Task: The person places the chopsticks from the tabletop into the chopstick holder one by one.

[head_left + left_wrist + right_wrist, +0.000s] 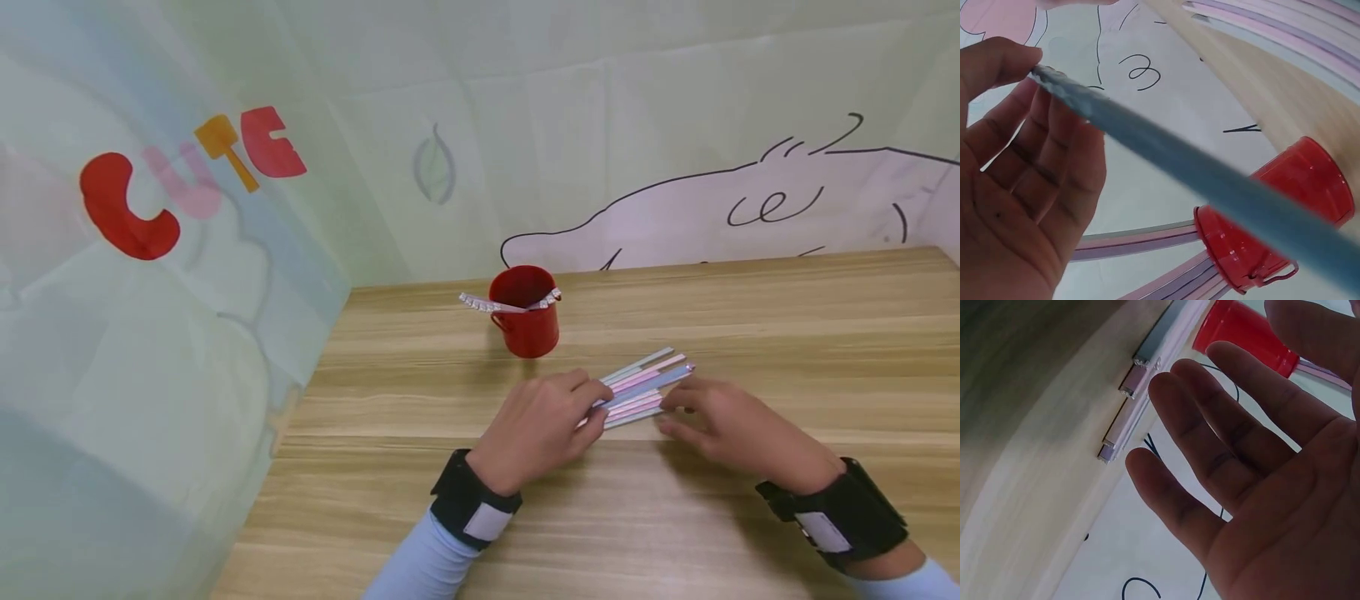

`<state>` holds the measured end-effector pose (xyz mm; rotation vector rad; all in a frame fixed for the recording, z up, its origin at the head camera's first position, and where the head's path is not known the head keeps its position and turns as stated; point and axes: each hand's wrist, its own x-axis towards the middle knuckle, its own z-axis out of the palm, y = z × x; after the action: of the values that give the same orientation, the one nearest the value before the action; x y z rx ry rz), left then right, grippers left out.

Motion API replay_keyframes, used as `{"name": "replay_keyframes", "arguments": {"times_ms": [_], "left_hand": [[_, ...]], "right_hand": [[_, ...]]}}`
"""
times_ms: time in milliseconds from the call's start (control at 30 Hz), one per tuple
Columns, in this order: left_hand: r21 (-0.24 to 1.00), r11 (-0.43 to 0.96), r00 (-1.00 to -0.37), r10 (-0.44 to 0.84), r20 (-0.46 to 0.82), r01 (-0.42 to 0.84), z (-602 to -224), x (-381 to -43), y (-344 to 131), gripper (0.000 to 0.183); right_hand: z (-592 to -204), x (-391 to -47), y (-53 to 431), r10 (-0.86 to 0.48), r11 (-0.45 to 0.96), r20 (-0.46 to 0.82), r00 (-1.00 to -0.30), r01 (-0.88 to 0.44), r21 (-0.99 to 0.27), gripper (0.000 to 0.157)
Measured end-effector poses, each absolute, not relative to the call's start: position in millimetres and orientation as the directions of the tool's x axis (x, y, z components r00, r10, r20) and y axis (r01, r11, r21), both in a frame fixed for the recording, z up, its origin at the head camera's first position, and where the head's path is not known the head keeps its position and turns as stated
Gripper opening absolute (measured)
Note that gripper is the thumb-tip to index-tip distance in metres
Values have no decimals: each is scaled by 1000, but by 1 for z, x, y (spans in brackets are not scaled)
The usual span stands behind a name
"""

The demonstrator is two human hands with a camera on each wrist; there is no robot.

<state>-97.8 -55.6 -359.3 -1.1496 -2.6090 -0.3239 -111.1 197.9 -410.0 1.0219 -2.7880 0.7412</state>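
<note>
Backdrop (420, 75): pale, printed sheets behind and left of the bucket (534, 335), CUTE lettered on the left part.
Surface (375, 400): wood-grained, under the bucket.
Left hand (540, 421): nearer the person than the bucket, thumb and fingertips pinching the end of 1 grey-blue strip (1166, 159).
Right hand (731, 421): nearer the person and right of the bucket, fingers parted, slightly bent, holding nothing.
Bucket: red, upright; bent strips (480, 303) reach out past 2 sides of its rim.
Loose strips (645, 383): pastel, fanned between the 2 hands, right of the bucket.
</note>
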Motion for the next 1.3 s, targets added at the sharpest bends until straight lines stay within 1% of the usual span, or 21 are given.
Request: {"name": "replay_keyframes", "arguments": {"times_ms": [100, 300, 467, 667, 833, 1033, 1300], "left_hand": [[85, 655, -638, 684, 353, 750, -356, -97, -56, 24], [81, 638, -603, 669, 435, 766, -352, -96, -57, 20], [99, 630, -591, 646, 484, 770, -350, -96, -58, 22], [91, 616, -551, 616, 562, 782, -348, -97, -60, 22], [113, 616, -529, 552, 644, 779, -344, -98, -64, 21], [145, 610, -483, 437, 759, 779, -337, -101, -71, 18], [126, 654, -420, 315, 851, 746, -330, -104, -81, 23]], "right_hand": [[-414, -111, 196, -597, 653, 235, -767, -635, -412, 19], [-420, -111, 196, -604, 657, 224, -765, -637, -402, 21], [-420, -111, 196, -601, 662, 214, -770, -629, -407, 22], [-419, -111, 195, -593, 678, 187, -783, -611, -409, 24], [-420, -110, 194, -586, 694, 150, -797, -589, -414, 24], [-421, -109, 194, -580, 708, 149, -801, -586, -395, 24], [-423, -109, 195, -580, 707, 154, -800, -588, -392, 24]]}}
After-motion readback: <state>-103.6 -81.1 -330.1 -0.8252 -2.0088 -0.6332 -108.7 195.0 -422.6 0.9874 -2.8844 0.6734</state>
